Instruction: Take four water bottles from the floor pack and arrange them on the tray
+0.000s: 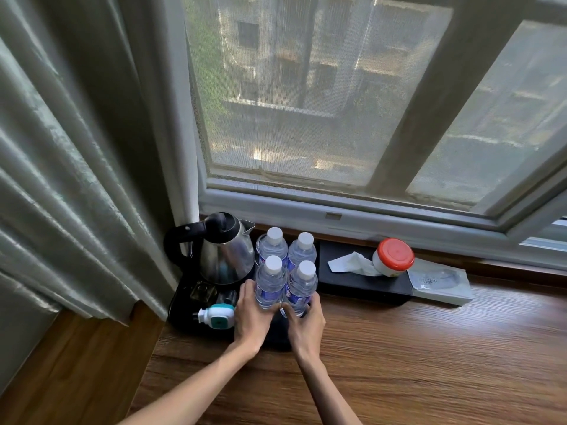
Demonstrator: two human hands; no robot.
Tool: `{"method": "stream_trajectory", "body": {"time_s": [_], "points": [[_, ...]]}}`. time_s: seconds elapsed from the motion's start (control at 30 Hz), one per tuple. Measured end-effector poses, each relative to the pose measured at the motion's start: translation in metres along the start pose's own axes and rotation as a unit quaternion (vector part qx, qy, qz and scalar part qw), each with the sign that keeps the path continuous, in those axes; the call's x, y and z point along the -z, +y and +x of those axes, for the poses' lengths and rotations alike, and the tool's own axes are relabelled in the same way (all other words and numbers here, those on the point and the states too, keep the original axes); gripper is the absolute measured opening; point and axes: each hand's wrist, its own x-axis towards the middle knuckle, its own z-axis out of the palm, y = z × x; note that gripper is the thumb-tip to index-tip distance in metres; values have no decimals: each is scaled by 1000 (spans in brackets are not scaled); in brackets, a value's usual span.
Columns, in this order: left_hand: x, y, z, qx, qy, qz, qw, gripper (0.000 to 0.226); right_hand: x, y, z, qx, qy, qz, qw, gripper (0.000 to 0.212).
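Several clear water bottles with white caps and blue labels stand upright in a tight square on the black tray [187, 320]. The back left bottle [272, 243] and back right bottle [303, 250] stand free. My left hand [253, 317] is wrapped around the lower part of the front left bottle [270, 282]. My right hand [306, 325] grips the base of the front right bottle [302, 286]. Both front bottles touch each other. The floor pack is out of view.
A steel kettle [222, 251] with a black handle stands on the tray's back left. A white and teal plug [216, 315] lies on the tray's front left. Right of the bottles sits a black tissue box [362, 286], a red-lidded jar [394, 257] and a flat packet [438, 282]. Curtain hangs left; window behind.
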Motion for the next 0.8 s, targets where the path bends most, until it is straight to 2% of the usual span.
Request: {"method": "stream_trajectory", "body": {"time_s": [0.23,0.33,0.43,0.5,0.57,0.7,0.8], "points": [[2,1,7,33,-27,9,999,61,1,-6,-3,12,0,-5,1000,37],[4,-2,8,40,-50,-5,998,64,6,-10,-4,29,-23,-20,999,42],[11,-6,6,41,-86,-41,995,70,12,-15,-6,24,-67,-38,997,58],[17,-7,3,37,-102,-72,991,86,15,-19,-9,18,-87,-44,995,81],[26,-1,0,34,-110,-86,990,100,20,-26,-15,18,-90,-54,994,93],[50,25,-1,-36,-100,-84,991,89,38,-51,-23,63,-66,-19,996,70],[70,56,-2,-106,-84,-99,986,77,55,-77,-23,105,-29,-1,994,67]]}}
